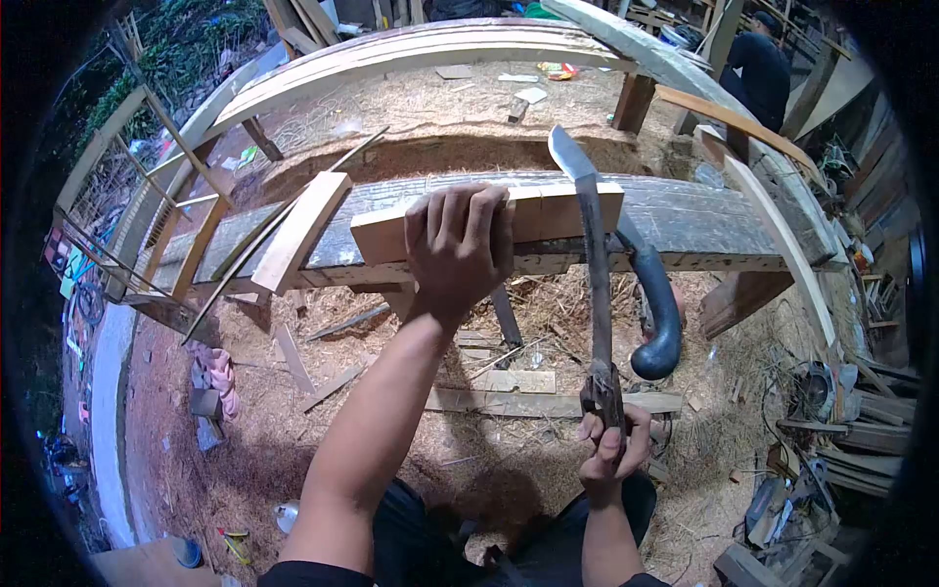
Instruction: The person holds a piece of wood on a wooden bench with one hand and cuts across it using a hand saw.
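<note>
My left hand point(455, 235) is closed over the left half of a short, pale wooden block point(556, 213), its fingers bent over the top. The block rests on a weathered plank bench point(694, 217). In my right hand point(614, 452) is a machete point(596, 269), gripped by its dark handle. Its long blade points up and away, with a broad, bright, curved tip. In this view the blade crosses in front of the block near its right end; whether it touches cannot be told. Just right of it, a dark, curved handle point(662, 313) hangs over the bench edge, its other end partly hidden.
A loose board point(305, 230) and thin sticks lean on the bench at left. Long planks point(440, 49) span the back. Shavings and offcuts point(518, 382) cover the ground. A person in dark clothes point(761, 73) is at the far right. Scrap wood point(861, 450) lies at right.
</note>
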Tool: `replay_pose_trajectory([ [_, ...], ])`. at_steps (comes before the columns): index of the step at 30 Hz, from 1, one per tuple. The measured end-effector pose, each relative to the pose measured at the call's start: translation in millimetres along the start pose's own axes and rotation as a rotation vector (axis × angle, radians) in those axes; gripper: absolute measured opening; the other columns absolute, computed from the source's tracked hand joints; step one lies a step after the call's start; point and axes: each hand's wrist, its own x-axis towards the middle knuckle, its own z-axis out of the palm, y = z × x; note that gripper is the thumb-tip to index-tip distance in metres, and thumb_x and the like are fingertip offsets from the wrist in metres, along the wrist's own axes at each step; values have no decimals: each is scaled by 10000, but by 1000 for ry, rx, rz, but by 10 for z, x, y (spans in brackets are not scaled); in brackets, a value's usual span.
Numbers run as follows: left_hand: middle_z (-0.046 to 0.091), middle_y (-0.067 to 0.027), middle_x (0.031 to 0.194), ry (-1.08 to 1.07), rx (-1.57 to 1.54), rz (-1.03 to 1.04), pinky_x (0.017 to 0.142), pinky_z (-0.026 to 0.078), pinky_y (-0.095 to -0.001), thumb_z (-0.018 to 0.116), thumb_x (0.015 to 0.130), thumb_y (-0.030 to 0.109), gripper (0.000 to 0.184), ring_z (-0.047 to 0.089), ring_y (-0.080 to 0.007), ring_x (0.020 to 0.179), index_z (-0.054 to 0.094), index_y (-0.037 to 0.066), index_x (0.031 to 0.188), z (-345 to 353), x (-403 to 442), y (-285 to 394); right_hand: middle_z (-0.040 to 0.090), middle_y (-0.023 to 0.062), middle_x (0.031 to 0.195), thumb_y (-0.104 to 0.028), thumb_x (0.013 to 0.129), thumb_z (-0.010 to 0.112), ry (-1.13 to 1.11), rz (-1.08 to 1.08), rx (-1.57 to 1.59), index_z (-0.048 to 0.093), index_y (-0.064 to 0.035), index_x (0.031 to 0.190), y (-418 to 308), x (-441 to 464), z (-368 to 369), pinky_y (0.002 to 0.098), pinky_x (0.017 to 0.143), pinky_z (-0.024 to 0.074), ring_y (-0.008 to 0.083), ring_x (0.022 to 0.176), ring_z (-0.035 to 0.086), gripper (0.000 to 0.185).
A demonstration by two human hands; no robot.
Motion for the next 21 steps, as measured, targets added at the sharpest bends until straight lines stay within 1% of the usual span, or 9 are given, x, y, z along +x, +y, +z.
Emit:
replay_pose_trajectory([
  [3,659,-50,906,8,19,15,867,422,-398,661,963,199,95,628,-247,840,664,125,1022,27,-24,-13,544,72,789,-605,935,670,-68,-28,9,432,-26,1151,148,-38,-35,355,668,499,175,706,572,663],
  [7,686,-39,929,46,34,25,884,428,-380,668,955,183,77,651,-234,849,681,131,1010,62,-47,-21,530,78,802,-601,973,625,-58,-103,30,429,-13,1132,370,-47,2,366,686,511,176,717,554,640],
  [13,698,-46,914,53,25,22,905,437,-376,675,954,180,99,660,-230,855,711,115,1019,63,-15,-19,530,106,810,-602,997,581,-108,-61,-9,406,-6,1147,318,-13,44,389,725,509,198,746,562,639],
  [14,698,-46,914,66,26,31,905,437,-376,675,954,180,99,660,-230,855,711,115,1019,57,-2,-13,560,98,870,-554,997,620,-135,-67,43,415,-5,1177,352,-19,23,361,748,509,181,777,570,613],
  [15,697,-52,917,42,25,9,906,439,-381,674,953,177,103,660,-238,859,711,110,1021,46,5,-4,560,98,870,-554,997,620,-133,-82,50,415,-5,1177,304,-23,18,361,748,509,181,777,570,613],
  [17,695,-59,921,36,25,-3,908,442,-387,673,952,174,108,660,-246,863,712,104,1024,8,35,17,593,79,887,-377,983,721,-233,27,17,419,-16,1220,186,-25,27,311,685,509,130,766,580,526],
  [18,692,-64,925,-1,28,-25,914,444,-392,672,951,174,113,659,-254,872,712,102,1028,-20,47,33,613,64,929,-230,968,750,-247,74,-18,440,-17,1229,123,-24,41,280,699,509,101,787,581,458],
  [19,689,-70,930,-37,29,-46,920,447,-398,672,949,174,119,658,-262,881,711,99,1033,-40,60,45,628,56,958,-197,968,741,-301,11,-135,448,-11,1252,158,-27,12,278,717,512,100,801,591,449],
  [21,685,-73,941,-17,7,-47,935,452,-408,667,947,182,135,659,-273,902,712,101,1044,-42,85,52,642,50,979,-184,966,743,-286,39,-81,467,5,1276,76,-43,53,270,732,510,96,811,596,456],
])
